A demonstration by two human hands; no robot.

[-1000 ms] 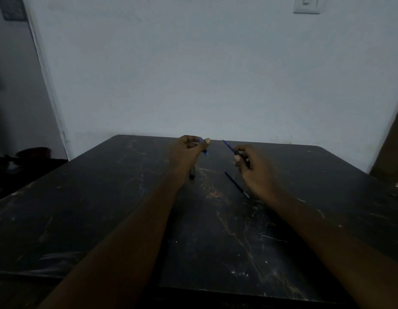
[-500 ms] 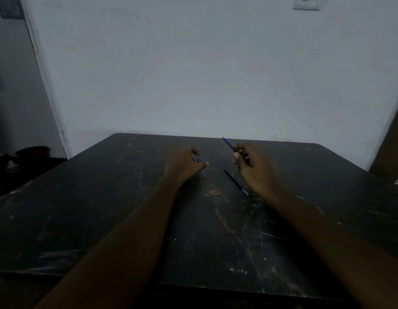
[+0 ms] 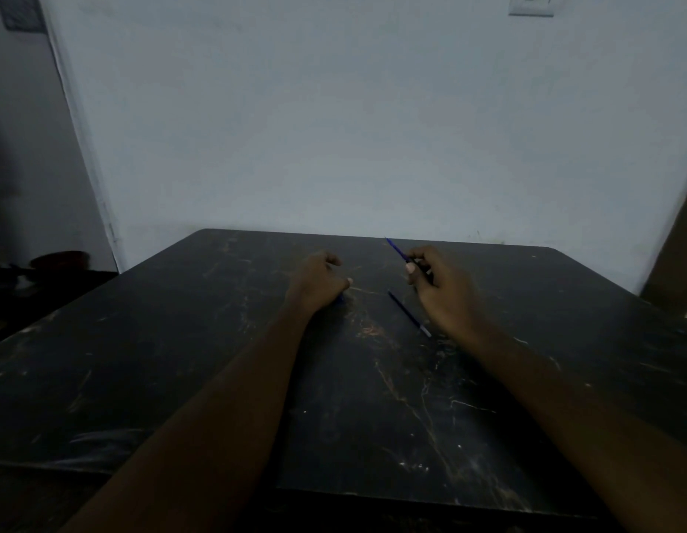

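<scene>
The scratched black table (image 3: 180, 378) fills the near ground, its dark stone veined with pale and rusty lines. A little further in, between the two hands, lies the dark pen (image 3: 407, 311). It is a thin, straight barrel flat on the stone, nearly black along its length, with a small pale grey tip at the near end. Its long axis runs on a diagonal, from that pale tip at the near right to the dark end at the far left. The pale tip lies just beside the heel of the right hand (image 3: 442, 294), so that hand is plainly the nearer one, though it is busy: its thumb and fingers pinch a slim blue rod (image 3: 396, 250) (a refill, by the look of it) that slants up and away to the far left, almost parallel to the pen below. The left hand (image 3: 317, 286) rests on the table, apart from the pen across a strip of bare stone. Its fingers are curled, its thumb points toward the pen, and a blue bit (image 3: 341, 298) peeps out at its lower edge; I cannot tell whether the fingers grip it or merely cover it. Beyond the far edge rises a plain pale wall (image 3: 372, 128) with a switch plate (image 3: 531, 3) high on the right.
</scene>
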